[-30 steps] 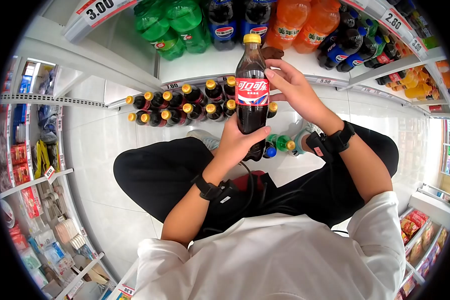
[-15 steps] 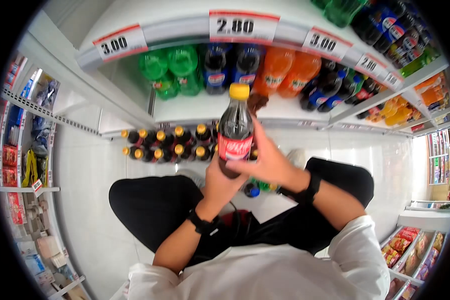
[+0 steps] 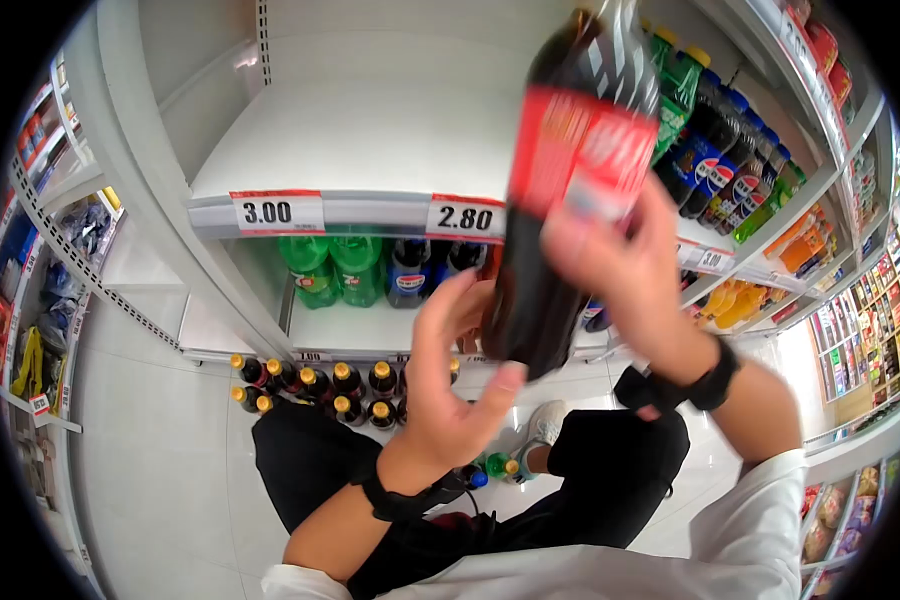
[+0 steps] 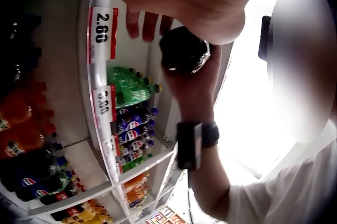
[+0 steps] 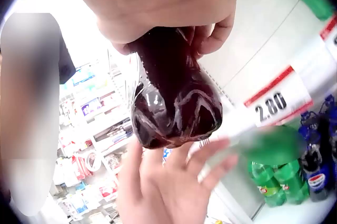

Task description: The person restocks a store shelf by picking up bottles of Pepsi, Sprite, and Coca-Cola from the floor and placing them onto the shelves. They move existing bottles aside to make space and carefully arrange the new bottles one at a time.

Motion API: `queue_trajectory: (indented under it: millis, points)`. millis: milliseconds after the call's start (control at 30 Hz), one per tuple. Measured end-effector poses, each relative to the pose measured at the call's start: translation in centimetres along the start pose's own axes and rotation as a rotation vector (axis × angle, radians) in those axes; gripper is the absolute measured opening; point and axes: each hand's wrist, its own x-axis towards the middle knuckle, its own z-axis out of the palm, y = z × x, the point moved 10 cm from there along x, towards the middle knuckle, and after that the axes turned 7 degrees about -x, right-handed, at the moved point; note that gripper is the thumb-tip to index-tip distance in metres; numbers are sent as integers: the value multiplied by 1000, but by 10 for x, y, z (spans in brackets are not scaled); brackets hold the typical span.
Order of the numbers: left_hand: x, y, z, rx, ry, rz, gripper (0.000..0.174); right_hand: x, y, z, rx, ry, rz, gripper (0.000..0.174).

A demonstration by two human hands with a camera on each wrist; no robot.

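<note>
A cola bottle (image 3: 585,150) with a red label is held up and tilted in front of the shelves, blurred in the head view. My right hand (image 3: 635,275) grips it around the label, thumb across the front. Just below the bottle's base, my left hand (image 3: 445,385) has its fingers spread, apart from the bottle in the right wrist view. There, the dark ridged bottle base (image 5: 176,113) shows between the gripping right hand (image 5: 158,0) and the left palm (image 5: 171,192). The bottle's top runs out of the head view.
A bare white upper shelf (image 3: 370,130) carries price tags on its front edge. Green soda bottles (image 3: 355,270) and Pepsi bottles (image 3: 408,272) stand on the shelf below. Several yellow-capped dark bottles (image 3: 345,380) stand on the floor by my knee. More Pepsi bottles (image 3: 705,165) line the upper right shelf.
The bottle has risen from over the floor to the upper shelf's height and tilted right. My left hand has let go of its base; my right hand now grips the label. The view has tipped upward.
</note>
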Motion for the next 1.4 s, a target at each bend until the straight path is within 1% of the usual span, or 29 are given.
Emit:
queue_trajectory:
  millis: [33, 67, 100, 167, 200, 233, 267, 300, 367, 400, 433, 467, 500, 567, 600, 633, 700, 733, 767, 800, 867, 967, 1233, 1300, 1333, 1400]
  points:
    - [-3, -10, -13, 41, 49, 52, 51, 49, -3, -8, -54, -32, 99, 41]
    - [-9, -21, -26, 112, 112, 75, 38, 78, -4, -9, -91, -28, 50, 39]
    - [-18, -31, -27, 112, 111, 73, 38, 83, 1, -14, -98, 31, 7, 39]
    - [-17, -62, -39, 28, 223, -69, 23, 145, 12, -10, -353, 38, 18, 48]
    - [-20, -59, -33, 56, 197, -58, 18, 157, 25, -16, -376, 82, 41, 44]
    - [-11, -58, -34, 74, 184, -21, 14, 180, 34, -11, -407, 118, 37, 40]
    - [-6, -53, -36, 71, 160, 36, 14, 202, 58, -5, -513, 59, 117, 47]
    - [-11, -60, -36, 94, 140, -7, 15, 205, 70, -8, -512, 59, 117, 47]
    - [-7, -59, -45, 114, 201, 35, 15, 228, 102, 10, -487, -20, 227, 48]
    - [-7, -60, -44, 104, 181, 16, 16, 230, 114, 6, -487, -18, 228, 48]
    - [-2, -59, -52, 107, 197, 28, 16, 241, 130, 13, -482, -25, 274, 49]
    - [2, -60, -54, 117, 164, 9, 15, 251, 145, 17, -478, -29, 324, 49]
    - [-2, -60, -47, 127, 117, -17, 14, 250, 147, 14, -478, -28, 323, 49]
    - [1, -64, -59, 130, 154, -15, 13, 264, 162, 26, -407, -51, 378, 44]
    - [5, -67, -64, 160, 154, -22, 12, 270, 169, 32, -382, -100, 409, 45]
    - [4, -68, -65, 187, 148, -38, 12, 272, 172, 29, -382, -101, 410, 45]
    - [6, -73, -69, 182, 162, -49, 11, 280, 180, 30, -425, -109, 401, 50]
    - [6, -74, -71, 175, 202, -41, 12, 282, 183, 27, -425, -109, 402, 50]
    - [6, -74, -75, 172, 243, -29, 14, 285, 186, 26, -411, -98, 400, 49]
    - [6, -74, -77, 179, 239, -25, 14, 289, 190, 24, -395, -84, 398, 49]
    - [2, -85, -74, 158, 194, -121, 12, 295, 197, 18, -401, -62, 393, 47]
    - [4, -81, -76, 180, 242, -68, 14, 300, 205, 9, -402, -28, 382, 47]
    - [4, -82, -69, 145, 233, -78, 12, 301, 202, 3, -409, 19, 346, 52]
    - [0, -86, -66, 127, 240, -113, 12, 300, 201, 3, -399, -6, 345, 55]
    - [0, -87, -66, 128, 240, -113, 12, 300, 201, 3, -399, -6, 345, 55]
    - [0, -85, -68, 119, 266, -94, 12, 299, 202, 6, -391, -43, 377, 60]
